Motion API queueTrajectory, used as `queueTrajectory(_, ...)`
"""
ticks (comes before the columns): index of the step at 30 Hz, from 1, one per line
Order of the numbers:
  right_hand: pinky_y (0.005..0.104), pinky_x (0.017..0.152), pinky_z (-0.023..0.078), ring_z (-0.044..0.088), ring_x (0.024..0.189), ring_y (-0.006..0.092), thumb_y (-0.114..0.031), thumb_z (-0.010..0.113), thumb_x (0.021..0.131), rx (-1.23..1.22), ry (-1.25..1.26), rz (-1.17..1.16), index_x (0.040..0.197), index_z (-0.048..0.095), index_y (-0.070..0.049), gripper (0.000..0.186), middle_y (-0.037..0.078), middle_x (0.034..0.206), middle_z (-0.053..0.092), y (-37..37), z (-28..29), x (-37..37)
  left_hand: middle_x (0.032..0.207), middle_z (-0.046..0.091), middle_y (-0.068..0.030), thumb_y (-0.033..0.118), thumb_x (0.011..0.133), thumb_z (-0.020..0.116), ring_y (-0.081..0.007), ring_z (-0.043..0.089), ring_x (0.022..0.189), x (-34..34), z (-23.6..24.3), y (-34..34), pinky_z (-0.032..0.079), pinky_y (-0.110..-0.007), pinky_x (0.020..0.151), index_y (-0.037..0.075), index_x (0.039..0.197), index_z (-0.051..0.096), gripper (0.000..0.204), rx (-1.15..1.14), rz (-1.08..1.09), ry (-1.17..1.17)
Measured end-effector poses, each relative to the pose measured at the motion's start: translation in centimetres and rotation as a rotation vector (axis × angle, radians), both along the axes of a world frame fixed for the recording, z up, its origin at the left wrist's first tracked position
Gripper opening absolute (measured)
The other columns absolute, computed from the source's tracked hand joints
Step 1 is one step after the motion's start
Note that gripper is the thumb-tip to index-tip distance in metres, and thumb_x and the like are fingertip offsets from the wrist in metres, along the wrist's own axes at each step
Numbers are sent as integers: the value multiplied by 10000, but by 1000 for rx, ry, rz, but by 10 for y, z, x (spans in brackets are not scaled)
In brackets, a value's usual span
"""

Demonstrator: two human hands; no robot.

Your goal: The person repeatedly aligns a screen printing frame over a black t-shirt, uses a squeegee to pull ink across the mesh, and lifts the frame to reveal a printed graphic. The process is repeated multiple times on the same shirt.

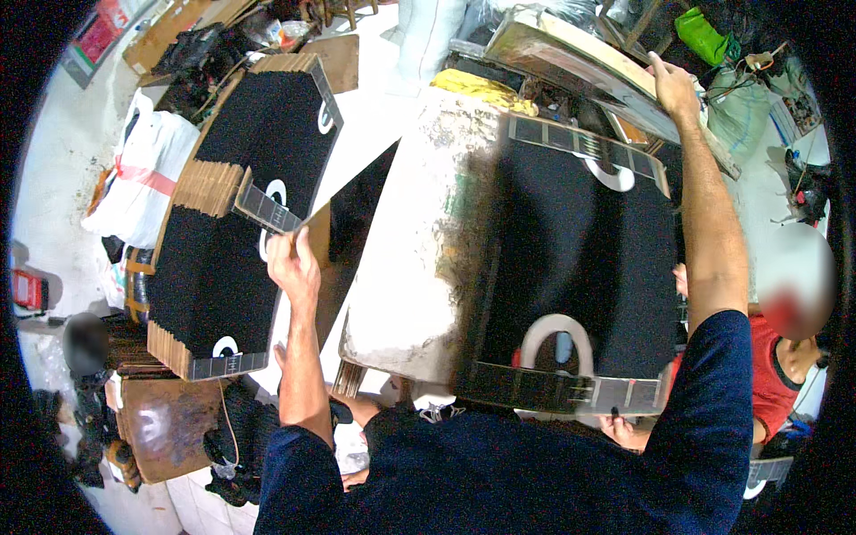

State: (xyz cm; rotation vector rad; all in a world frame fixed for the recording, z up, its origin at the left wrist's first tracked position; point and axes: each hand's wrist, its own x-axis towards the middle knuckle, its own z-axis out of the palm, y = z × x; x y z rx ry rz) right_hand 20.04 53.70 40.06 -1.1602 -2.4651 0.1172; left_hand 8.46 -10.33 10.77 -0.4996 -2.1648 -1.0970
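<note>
Beyond the black panel point(580, 267), your right hand point(675, 89) grips the wooden frame point(599, 75), its long axis slanting past the panel's far right corner, while your left hand point(294, 266), left of that panel, seemingly pinches the grey strip point(267, 209).

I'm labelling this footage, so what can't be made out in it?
All in the head view:
Left hand: palm turned away from the camera.
Pale tabletop: part covered by the black panel.
Co-worker's hand: mostly hidden behind the person's right forearm.
Co-worker's head: blurred over.
</note>
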Motion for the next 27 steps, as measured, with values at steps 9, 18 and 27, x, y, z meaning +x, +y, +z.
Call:
queueTrajectory(9,501,1100,458,616,1292,371,-665,392,971,-14,-19,-38,1372,677,-221,663,163,1383,661,-22,8,3,766,592,-89,14,873,735,-267,557,696,98,181,12,456,-379,641,7,874,683,52,-83,138,163)
queueTrajectory(18,495,1089,467,608,1310,361,-624,407,952,-47,7,30,1348,674,-91,716,180,1412,639,-19,11,-1,792,512,-27,44,830,706,-181,506,699,329,145,127,463,-366,649,-74,1175,675,366,-403,-705,210)
queueTrajectory(27,487,1087,464,612,1303,368,-626,399,952,-57,-31,46,1356,677,-112,710,180,1392,653,-26,9,6,945,591,-59,162,873,608,-238,569,946,379,-16,203,469,-381,847,34,1017,707,217,-495,-1154,180)
